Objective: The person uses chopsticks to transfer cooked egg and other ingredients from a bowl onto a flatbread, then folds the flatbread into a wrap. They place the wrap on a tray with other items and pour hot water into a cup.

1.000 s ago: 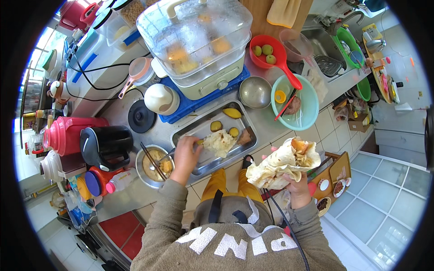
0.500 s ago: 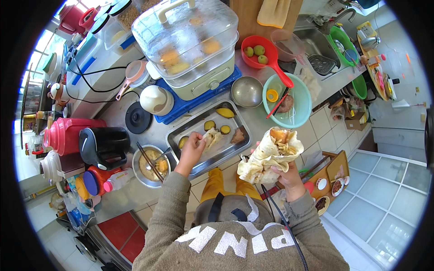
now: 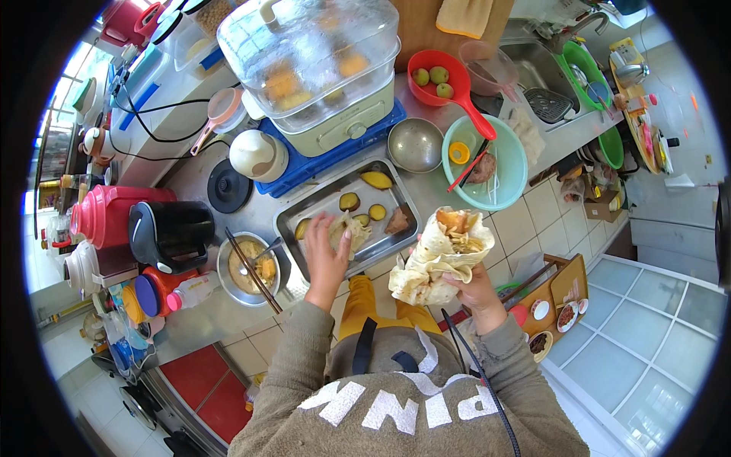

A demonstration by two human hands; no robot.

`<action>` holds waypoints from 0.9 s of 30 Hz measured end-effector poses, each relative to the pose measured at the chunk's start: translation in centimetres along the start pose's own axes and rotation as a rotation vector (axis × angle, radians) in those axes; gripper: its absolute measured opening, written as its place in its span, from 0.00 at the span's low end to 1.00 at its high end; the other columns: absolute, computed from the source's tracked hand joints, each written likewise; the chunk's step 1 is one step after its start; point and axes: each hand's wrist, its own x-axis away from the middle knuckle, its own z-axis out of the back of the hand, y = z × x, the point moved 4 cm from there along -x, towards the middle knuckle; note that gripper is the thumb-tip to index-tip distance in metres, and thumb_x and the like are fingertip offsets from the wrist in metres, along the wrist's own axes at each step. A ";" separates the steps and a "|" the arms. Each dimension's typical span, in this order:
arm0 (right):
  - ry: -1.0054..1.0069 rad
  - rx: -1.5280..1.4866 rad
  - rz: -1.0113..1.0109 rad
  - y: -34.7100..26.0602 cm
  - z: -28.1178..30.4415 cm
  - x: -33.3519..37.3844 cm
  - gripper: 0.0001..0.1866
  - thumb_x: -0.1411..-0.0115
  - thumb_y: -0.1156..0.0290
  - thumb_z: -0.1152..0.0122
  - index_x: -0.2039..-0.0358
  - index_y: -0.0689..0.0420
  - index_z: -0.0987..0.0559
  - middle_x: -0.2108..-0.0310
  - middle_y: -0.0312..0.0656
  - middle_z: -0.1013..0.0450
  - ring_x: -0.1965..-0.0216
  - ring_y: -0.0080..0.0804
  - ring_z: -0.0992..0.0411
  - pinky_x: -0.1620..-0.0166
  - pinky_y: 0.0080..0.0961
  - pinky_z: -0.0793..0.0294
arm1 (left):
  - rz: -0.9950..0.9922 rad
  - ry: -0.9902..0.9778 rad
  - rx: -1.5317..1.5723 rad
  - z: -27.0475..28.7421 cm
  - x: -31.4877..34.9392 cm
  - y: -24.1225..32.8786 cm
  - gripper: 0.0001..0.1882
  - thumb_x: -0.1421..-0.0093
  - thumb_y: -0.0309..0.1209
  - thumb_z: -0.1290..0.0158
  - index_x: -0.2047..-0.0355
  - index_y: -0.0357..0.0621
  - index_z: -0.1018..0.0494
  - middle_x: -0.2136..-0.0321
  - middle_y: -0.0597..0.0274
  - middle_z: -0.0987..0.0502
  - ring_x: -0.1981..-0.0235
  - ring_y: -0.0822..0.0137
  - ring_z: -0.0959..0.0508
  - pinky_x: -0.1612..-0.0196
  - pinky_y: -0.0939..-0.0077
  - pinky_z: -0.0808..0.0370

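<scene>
A stuffed flatbread wrap (image 3: pixel 438 263) is gripped by my right hand (image 3: pixel 474 289), its open end showing shredded filling and an orange-brown piece. My left hand (image 3: pixel 327 255) reaches over the near left of a metal tray (image 3: pixel 285 217), fingers stretched and thumb apart. Against the thumb and fingers lies a crumpled pale piece of food (image 3: pixel 352 234), maybe flatbread. Also in the tray are a yellow wedge (image 3: pixel 376 180), several dark-skinned yellow slices (image 3: pixel 349 201) and a brownish piece (image 3: pixel 397 221).
Left of the tray stands a metal bowl (image 3: pixel 247 293) with chopsticks and a spoon. Behind are a steamer (image 3: pixel 339 129), a small steel bowl (image 3: pixel 415 145), a red colander (image 3: pixel 434 95) with green fruit and a mint basin (image 3: pixel 506 145). A black kettle (image 3: pixel 171 232) stands at left.
My left hand has gone from pinching the pale piece to spread fingers beside it. My right hand has brought the wrap slightly left. The whole view has shifted a little.
</scene>
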 end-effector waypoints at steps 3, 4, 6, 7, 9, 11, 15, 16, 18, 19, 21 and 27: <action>-0.074 0.012 -0.044 0.4 -1.1 -0.8 0.31 0.44 0.80 0.33 0.40 0.60 0.32 0.45 0.39 0.28 0.44 0.28 0.30 0.41 0.28 0.31 | 0.042 -0.146 0.583 0.7 0.8 3.0 0.18 0.35 0.33 0.47 0.48 0.39 0.29 0.47 0.49 0.29 0.42 0.50 0.32 0.37 0.61 0.39; -0.093 0.027 -0.060 0.5 -1.3 -1.1 0.31 0.44 0.80 0.33 0.40 0.60 0.32 0.45 0.39 0.28 0.44 0.28 0.30 0.41 0.28 0.31 | 0.037 -0.190 0.714 1.0 1.0 4.0 0.17 0.35 0.32 0.47 0.48 0.39 0.29 0.47 0.49 0.28 0.42 0.51 0.31 0.37 0.62 0.39; -0.104 0.047 -0.093 1.7 -1.3 -1.7 0.31 0.43 0.80 0.33 0.40 0.59 0.32 0.45 0.38 0.28 0.44 0.27 0.30 0.41 0.28 0.31 | 0.054 -0.207 0.705 1.1 1.2 4.4 0.16 0.38 0.29 0.45 0.50 0.40 0.28 0.49 0.50 0.27 0.43 0.50 0.31 0.38 0.61 0.37; -0.110 0.042 -0.105 1.9 -1.7 -2.0 0.31 0.43 0.80 0.33 0.40 0.59 0.32 0.45 0.38 0.28 0.44 0.27 0.30 0.41 0.28 0.31 | -0.007 -0.207 0.541 1.2 0.8 4.5 0.17 0.39 0.28 0.44 0.50 0.40 0.28 0.50 0.50 0.27 0.44 0.50 0.30 0.38 0.61 0.37; -0.116 0.044 -0.118 2.1 -2.7 -2.6 0.31 0.43 0.79 0.34 0.39 0.58 0.33 0.45 0.37 0.28 0.44 0.27 0.30 0.41 0.29 0.31 | -0.087 -0.195 0.194 0.3 0.7 2.0 0.23 0.49 0.29 0.36 0.52 0.46 0.26 0.50 0.52 0.29 0.44 0.50 0.31 0.39 0.59 0.37; -0.111 -0.001 -0.118 2.6 -2.7 -3.1 0.31 0.43 0.79 0.34 0.39 0.58 0.33 0.44 0.37 0.28 0.44 0.28 0.30 0.40 0.29 0.31 | -0.129 -0.126 -0.116 -0.2 0.5 1.1 0.24 0.53 0.31 0.34 0.53 0.47 0.26 0.49 0.55 0.31 0.44 0.50 0.33 0.40 0.57 0.38; -0.092 -0.031 -0.081 2.8 -3.2 -3.5 0.31 0.43 0.80 0.35 0.39 0.57 0.33 0.44 0.38 0.29 0.43 0.29 0.30 0.40 0.29 0.31 | -0.180 -0.116 -0.321 -1.3 0.6 -1.9 0.25 0.59 0.31 0.32 0.57 0.50 0.24 0.47 0.59 0.34 0.42 0.51 0.36 0.40 0.55 0.42; -0.099 -0.049 -0.073 2.6 -3.3 -3.6 0.31 0.43 0.80 0.35 0.39 0.57 0.33 0.44 0.38 0.29 0.43 0.29 0.30 0.40 0.29 0.31 | -0.188 -0.125 -0.338 -1.3 0.5 -2.2 0.24 0.59 0.31 0.33 0.58 0.51 0.24 0.47 0.58 0.34 0.42 0.51 0.36 0.40 0.55 0.41; -0.111 -0.088 -0.058 2.1 -3.5 -3.9 0.31 0.43 0.80 0.35 0.39 0.57 0.33 0.44 0.38 0.29 0.43 0.29 0.30 0.41 0.29 0.31 | -0.196 -0.088 -0.278 -0.9 0.2 -2.6 0.22 0.58 0.29 0.34 0.60 0.49 0.24 0.49 0.57 0.32 0.44 0.51 0.34 0.41 0.56 0.39; -0.103 -0.076 -0.049 2.0 -3.3 -3.8 0.31 0.43 0.80 0.35 0.40 0.57 0.33 0.44 0.38 0.28 0.43 0.30 0.30 0.41 0.29 0.31 | -0.202 -0.072 -0.248 -0.7 0.1 -2.8 0.20 0.58 0.29 0.35 0.61 0.48 0.24 0.50 0.57 0.32 0.45 0.51 0.33 0.42 0.56 0.38; -0.088 -0.053 -0.029 1.8 -3.0 -3.7 0.30 0.43 0.81 0.35 0.40 0.57 0.32 0.45 0.38 0.28 0.44 0.30 0.29 0.41 0.30 0.31 | -0.111 -0.027 -0.012 -0.3 0.0 -4.0 0.18 0.58 0.26 0.37 0.63 0.47 0.24 0.54 0.55 0.30 0.48 0.49 0.31 0.44 0.57 0.35; -0.078 -0.072 -0.039 2.0 -3.2 -3.6 0.30 0.43 0.81 0.35 0.40 0.57 0.32 0.45 0.38 0.28 0.44 0.30 0.29 0.40 0.30 0.31 | 0.361 -0.168 0.849 -0.2 -0.8 -7.8 0.14 0.35 0.28 0.44 0.50 0.41 0.27 0.59 0.71 0.22 0.60 0.78 0.25 0.55 0.83 0.28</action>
